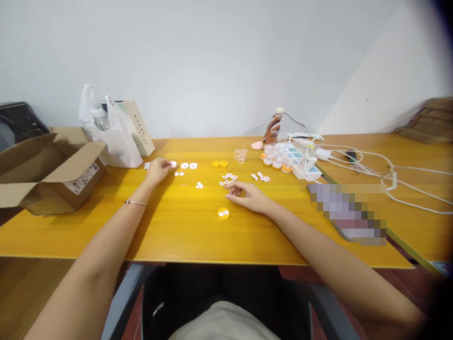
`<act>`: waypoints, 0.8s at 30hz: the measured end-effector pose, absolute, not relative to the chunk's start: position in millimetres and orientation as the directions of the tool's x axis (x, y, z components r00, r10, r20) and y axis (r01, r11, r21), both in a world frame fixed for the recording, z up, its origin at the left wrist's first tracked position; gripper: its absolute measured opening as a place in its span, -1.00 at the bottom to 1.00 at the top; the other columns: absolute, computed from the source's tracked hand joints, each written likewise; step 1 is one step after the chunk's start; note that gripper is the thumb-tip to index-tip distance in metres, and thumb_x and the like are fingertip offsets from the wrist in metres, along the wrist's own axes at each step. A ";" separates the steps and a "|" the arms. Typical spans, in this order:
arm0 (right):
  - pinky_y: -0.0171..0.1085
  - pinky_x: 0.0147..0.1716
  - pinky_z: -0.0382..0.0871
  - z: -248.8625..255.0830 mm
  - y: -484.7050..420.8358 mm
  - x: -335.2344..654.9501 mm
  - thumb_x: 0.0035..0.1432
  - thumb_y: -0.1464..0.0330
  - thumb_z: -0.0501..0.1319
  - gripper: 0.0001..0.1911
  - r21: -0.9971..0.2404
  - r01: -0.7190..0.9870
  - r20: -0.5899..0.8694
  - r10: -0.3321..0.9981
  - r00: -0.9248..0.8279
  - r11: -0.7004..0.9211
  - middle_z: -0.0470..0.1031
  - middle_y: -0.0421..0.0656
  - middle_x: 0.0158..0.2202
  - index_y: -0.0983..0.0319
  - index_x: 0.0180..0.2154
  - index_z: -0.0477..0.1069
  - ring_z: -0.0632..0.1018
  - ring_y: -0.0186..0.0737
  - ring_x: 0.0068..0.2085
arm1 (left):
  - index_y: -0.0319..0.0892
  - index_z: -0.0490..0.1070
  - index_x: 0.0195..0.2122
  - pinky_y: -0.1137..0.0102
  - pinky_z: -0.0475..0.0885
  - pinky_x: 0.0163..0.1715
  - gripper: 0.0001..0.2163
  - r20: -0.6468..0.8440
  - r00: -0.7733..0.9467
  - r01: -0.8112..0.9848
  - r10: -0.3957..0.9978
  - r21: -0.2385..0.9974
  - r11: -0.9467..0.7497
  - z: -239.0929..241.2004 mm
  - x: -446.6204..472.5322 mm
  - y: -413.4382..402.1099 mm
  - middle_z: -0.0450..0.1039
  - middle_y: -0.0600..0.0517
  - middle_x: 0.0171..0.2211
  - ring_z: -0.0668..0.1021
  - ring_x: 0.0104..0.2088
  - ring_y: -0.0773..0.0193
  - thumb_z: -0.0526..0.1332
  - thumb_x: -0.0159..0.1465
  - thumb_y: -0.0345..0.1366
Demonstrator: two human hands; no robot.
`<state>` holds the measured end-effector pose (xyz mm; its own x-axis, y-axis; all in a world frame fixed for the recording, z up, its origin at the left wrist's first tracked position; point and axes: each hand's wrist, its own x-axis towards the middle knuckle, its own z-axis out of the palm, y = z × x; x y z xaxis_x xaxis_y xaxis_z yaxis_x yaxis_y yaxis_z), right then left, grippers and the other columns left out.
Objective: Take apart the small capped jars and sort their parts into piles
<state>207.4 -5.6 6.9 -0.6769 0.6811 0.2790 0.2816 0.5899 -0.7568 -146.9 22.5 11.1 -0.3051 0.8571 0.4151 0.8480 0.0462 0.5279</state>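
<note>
My left hand reaches out on the left side of the table, its fingertips pinched at the edge of a white round disc. Two white rings lie just right of it, with small white stemmed pieces nearer me. My right hand hovers with loosely curled fingers apart and nothing visible in them. Close to its fingertips are white perforated pieces. Below sits a yellow round cap with small white pieces inside. Two more yellow caps lie farther back, and small white discs lie mid-table.
An open cardboard box and a white plastic bag stand left. Clear domed pieces with orange rims, a brown drink bottle, a power strip and white cables occupy the right. A blurred flat device lies nearer me.
</note>
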 end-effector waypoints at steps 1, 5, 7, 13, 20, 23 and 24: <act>-0.28 -0.33 0.33 7.0 -6.4 207.5 0.04 0.20 0.19 -0.68 -0.761 0.285 0.254 0.672 -0.696 0.583 0.43 -0.16 -0.39 0.26 -0.21 0.36 0.44 -0.30 -0.36 | -0.29 0.47 -0.40 0.39 0.41 -0.22 -0.85 0.394 -0.313 0.845 0.864 0.532 0.063 8.6 -150.0 23.8 0.48 -0.07 -0.31 0.53 -0.32 0.23 0.24 0.03 -0.31; -0.29 -0.32 0.34 8.6 -11.1 207.2 -0.08 0.14 0.27 -0.63 -0.761 0.270 0.199 0.609 -0.768 0.589 0.41 -0.17 -0.38 0.26 -0.28 0.35 0.42 -0.30 -0.35 | -0.29 0.46 -0.43 0.41 0.40 -0.22 -0.86 0.361 -0.298 0.818 0.884 0.574 0.041 4.3 -148.9 26.8 0.50 -0.09 -0.31 0.54 -0.30 0.22 0.24 0.03 -0.31; -0.29 -0.30 0.34 9.9 -13.4 207.1 -0.12 0.12 0.29 -0.61 -0.749 0.266 0.190 0.581 -0.791 0.607 0.41 -0.17 -0.35 0.25 -0.30 0.35 0.41 -0.30 -0.33 | -0.28 0.46 -0.45 0.42 0.41 -0.21 -0.88 0.360 -0.284 0.815 0.889 0.579 0.026 3.6 -145.4 29.3 0.51 -0.07 -0.33 0.54 -0.31 0.22 0.24 0.02 -0.32; -0.28 -0.24 0.32 10.3 -14.3 208.2 -0.11 0.12 0.29 -0.58 -0.710 0.269 0.171 0.530 -0.830 0.650 0.39 -0.15 -0.29 0.23 -0.25 0.35 0.39 -0.28 -0.28 | -0.27 0.44 -0.37 0.40 0.44 -0.20 -0.85 0.374 -0.261 0.790 0.890 0.613 -0.026 3.8 -136.3 32.0 0.50 -0.06 -0.28 0.53 -0.24 0.22 0.25 0.03 -0.33; -0.26 -0.18 0.29 5.3 -10.4 209.6 -0.16 0.16 0.34 -0.54 -0.666 0.246 0.173 0.467 -0.867 0.704 0.37 -0.15 -0.25 0.22 -0.21 0.36 0.37 -0.26 -0.24 | -0.24 0.42 -0.24 0.37 0.40 -0.17 -0.83 0.531 -0.042 0.776 0.846 0.551 -0.307 31.0 -83.0 -10.2 0.41 -0.04 -0.19 0.46 -0.18 0.28 0.16 0.18 -0.30; -0.27 -0.17 0.28 5.1 -9.9 209.3 -0.13 0.16 0.32 -0.55 -0.657 0.235 0.173 0.446 -0.878 0.717 0.35 -0.16 -0.26 0.21 -0.18 0.37 0.37 -0.26 -0.23 | -0.15 0.46 -0.30 0.45 0.39 -0.24 -0.86 0.382 0.340 0.680 0.859 0.531 -0.505 41.0 -42.0 -43.1 0.44 0.04 -0.29 0.47 -0.28 0.36 0.18 0.17 -0.25; -0.27 -0.17 0.27 5.2 -9.8 209.1 -0.11 0.16 0.31 -0.57 -0.654 0.228 0.176 0.438 -0.882 0.721 0.34 -0.16 -0.27 0.21 -0.18 0.38 0.37 -0.27 -0.23 | -0.15 0.45 -0.28 0.43 0.38 -0.22 -0.85 0.307 0.483 0.627 0.820 0.532 -0.569 42.8 -29.6 -53.0 0.43 0.04 -0.29 0.47 -0.29 0.36 0.16 0.19 -0.25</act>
<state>209.1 -9.8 5.2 -0.8816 0.4380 0.1757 0.2278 0.7210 -0.6544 -29.6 -53.0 42.8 0.4834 0.8197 0.3074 0.6273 -0.5693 0.5315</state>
